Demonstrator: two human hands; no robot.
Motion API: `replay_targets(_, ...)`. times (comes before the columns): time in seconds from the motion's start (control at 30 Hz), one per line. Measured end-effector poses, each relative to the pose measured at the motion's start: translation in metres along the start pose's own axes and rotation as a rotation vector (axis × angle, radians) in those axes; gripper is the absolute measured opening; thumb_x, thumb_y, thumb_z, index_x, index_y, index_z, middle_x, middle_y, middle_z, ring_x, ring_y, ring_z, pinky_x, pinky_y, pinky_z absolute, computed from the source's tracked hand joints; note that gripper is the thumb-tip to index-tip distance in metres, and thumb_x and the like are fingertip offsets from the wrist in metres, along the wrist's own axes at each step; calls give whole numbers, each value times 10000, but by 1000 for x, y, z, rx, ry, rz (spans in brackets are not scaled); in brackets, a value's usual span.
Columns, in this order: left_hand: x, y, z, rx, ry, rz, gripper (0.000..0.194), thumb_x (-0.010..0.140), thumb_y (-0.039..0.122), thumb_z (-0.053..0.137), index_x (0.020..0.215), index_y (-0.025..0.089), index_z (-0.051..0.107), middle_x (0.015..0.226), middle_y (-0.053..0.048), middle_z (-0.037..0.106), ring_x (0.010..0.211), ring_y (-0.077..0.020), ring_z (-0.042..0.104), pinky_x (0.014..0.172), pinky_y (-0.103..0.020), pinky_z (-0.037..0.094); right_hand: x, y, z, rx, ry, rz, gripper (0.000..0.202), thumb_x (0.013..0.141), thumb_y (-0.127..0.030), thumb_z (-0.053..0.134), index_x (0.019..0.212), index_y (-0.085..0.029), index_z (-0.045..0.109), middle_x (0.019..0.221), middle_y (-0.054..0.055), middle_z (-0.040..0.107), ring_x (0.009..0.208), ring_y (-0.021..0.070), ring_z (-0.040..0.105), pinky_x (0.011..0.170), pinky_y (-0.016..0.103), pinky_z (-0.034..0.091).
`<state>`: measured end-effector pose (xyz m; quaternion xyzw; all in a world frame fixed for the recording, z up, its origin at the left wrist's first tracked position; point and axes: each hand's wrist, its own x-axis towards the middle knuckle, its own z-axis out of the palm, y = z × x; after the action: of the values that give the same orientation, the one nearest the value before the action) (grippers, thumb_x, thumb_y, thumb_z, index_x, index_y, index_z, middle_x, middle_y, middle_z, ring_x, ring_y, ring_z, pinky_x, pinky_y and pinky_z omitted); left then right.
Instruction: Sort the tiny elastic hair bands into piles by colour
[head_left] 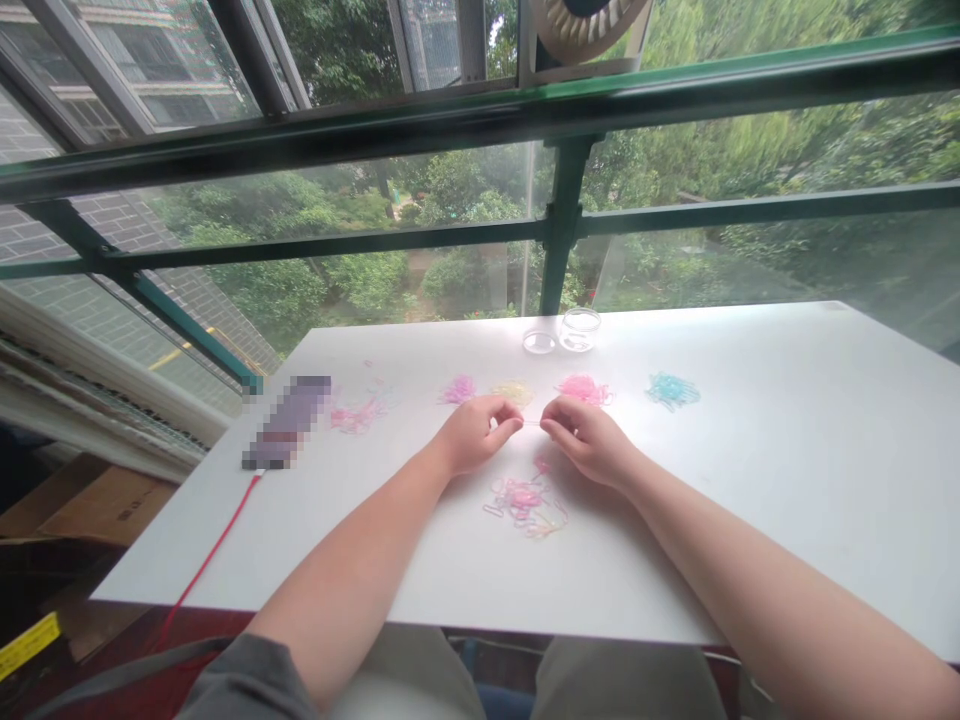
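Note:
My left hand (478, 434) and my right hand (587, 440) face each other just above the white table, fingers closed in a pinch. Between the fingertips runs a thin pale pink rubber band (531, 423), held at both ends. Nearer to me lies a loose tangle of pink and pale rubber bands (523, 497). Beyond my hands are a purple pile (458, 390), a pale yellow pile (511, 391) and a bright pink pile (583, 389). A teal pile (673, 390) sits farther right.
A clear round container (580, 330) and its clear lid (538, 342) stand at the table's (787, 480) back edge. To the left are scattered pink bands (356, 415) and a blurred-out phone (289, 422) with a red cable (214, 550). A green railing (562, 230) runs behind.

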<state>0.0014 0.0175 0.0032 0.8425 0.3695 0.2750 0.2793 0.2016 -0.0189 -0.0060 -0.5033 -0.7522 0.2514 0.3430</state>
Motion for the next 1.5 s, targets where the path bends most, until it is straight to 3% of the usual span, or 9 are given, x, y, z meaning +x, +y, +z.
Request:
replay_targets(0.37,0,1,0,3,-1,-3,178,840,295,504,820,165,623,797,-32,652,721,-133,577,648,-247,438,-1,-3,-1,18,0,8,83,835,-202,427,774,-199,484,668,-5,555,604,135,491,584,266,374)
replay_targets(0.8,-1,1,0,-15,-18,-33,178,832,282,500,785,168,628,798,-24,672,687,-126,574,665,-251,452,2,2,-4,-15,95,45,92,840,-223,417,750,-208,430,623,-12,492,564,139,453,556,276,354)
replay_targets(1.2,-1,1,2,-32,-27,-28,179,824,305,515,791,170,627,768,-18,653,685,-123,569,613,-231,429,-3,-4,0,46,-32,-14,93,846,-224,429,766,-199,471,644,-14,498,586,128,451,565,266,357)
replay_targets(1.37,-2,2,3,-55,-29,-18,182,827,307,513,791,167,624,754,-9,642,664,-111,553,619,-228,421,-3,-1,2,66,-67,3,105,817,-254,494,896,-194,528,653,-17,512,574,125,460,554,261,372)
replay_targets(1.5,-2,2,4,-44,-38,3,172,824,294,512,787,166,621,757,-11,638,677,-113,553,615,-224,420,-3,-2,2,46,-79,-18,43,811,-230,491,801,-200,521,617,-25,489,556,118,435,530,250,347)
